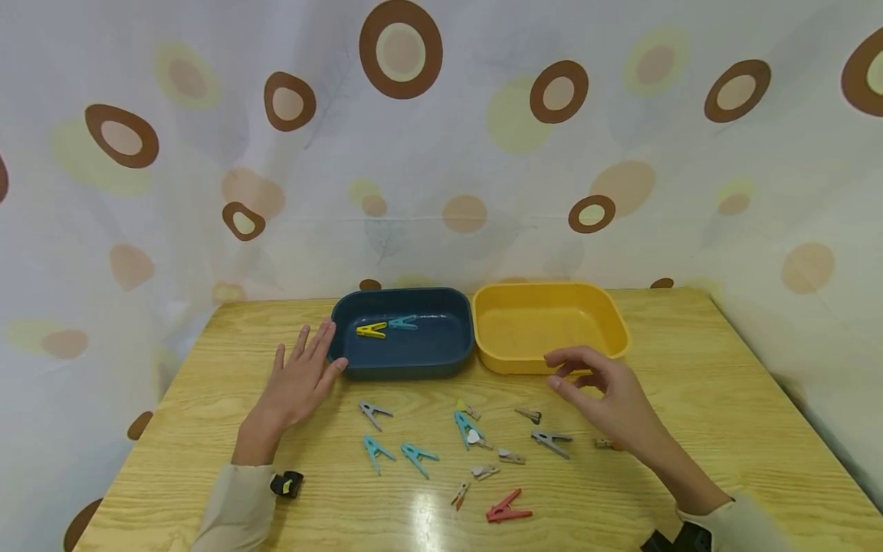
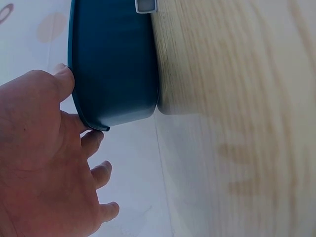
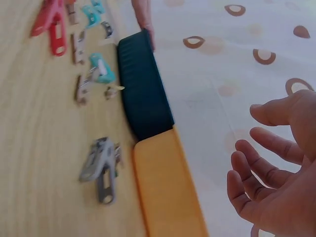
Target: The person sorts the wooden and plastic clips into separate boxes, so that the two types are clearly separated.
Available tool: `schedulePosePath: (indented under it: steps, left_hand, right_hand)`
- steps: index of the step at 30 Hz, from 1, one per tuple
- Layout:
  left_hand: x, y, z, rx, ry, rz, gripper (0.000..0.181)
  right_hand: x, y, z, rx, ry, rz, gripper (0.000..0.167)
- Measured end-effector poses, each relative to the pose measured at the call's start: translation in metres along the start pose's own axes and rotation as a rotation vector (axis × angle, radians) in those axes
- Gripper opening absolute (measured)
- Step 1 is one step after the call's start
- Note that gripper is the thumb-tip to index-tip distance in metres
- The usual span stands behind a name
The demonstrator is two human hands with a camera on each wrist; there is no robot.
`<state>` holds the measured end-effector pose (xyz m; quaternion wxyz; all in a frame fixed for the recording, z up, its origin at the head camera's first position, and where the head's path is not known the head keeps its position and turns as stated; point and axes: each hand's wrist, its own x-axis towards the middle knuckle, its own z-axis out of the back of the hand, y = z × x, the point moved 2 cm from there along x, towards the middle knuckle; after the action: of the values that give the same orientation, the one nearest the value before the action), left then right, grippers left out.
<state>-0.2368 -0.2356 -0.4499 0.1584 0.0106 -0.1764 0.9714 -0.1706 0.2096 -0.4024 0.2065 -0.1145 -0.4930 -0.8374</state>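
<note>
while my left hand (image 1: 297, 387) touches the left end of the blue tray (image 1: 407, 372) with outspread fingers, my right hand (image 1: 610, 399) hangs near the yellow tray (image 1: 538, 326), empty, fingers loosely bent. a yellow clip (image 1: 372, 330) and a teal clip (image 1: 403, 323) lie inside the blue tray; a red clip (image 1: 507, 509) and other clips (image 1: 414, 455) lie on the desk (image 1: 690, 383) nearer me.

A person's pale-sleeved left arm (image 1: 240, 491) and right arm (image 1: 697, 489) extend from the near side of the scene toward the far side. The left hand (image 1: 295, 387) is at the left, back upward, its fingers outstretched and its thumb angled to the right. At the right, the right hand (image 1: 612, 397) has loosely bent fingers pointing left, with a gap between thumb and index fingertip.
</note>
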Motion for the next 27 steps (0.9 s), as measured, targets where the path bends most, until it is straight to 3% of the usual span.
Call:
schedulePosePath:
  steps: [9, 16, 27]
  left_hand:
    - [0.001, 0.001, -0.002, 0.013, -0.004, 0.000, 0.071]
    - [0.001, 0.001, -0.003, 0.003, -0.003, 0.006, 0.071]
    - [0.000, 0.002, -0.003, -0.017, 0.003, 0.013, 0.071]
  right_hand:
    - [-0.026, -0.024, -0.004, -0.063, -0.017, -0.042, 0.028]
    - [-0.033, -0.045, -0.008, -0.172, 0.066, -0.046, 0.034]
    - [-0.036, -0.057, -0.010, -0.139, 0.236, -0.048, 0.034]
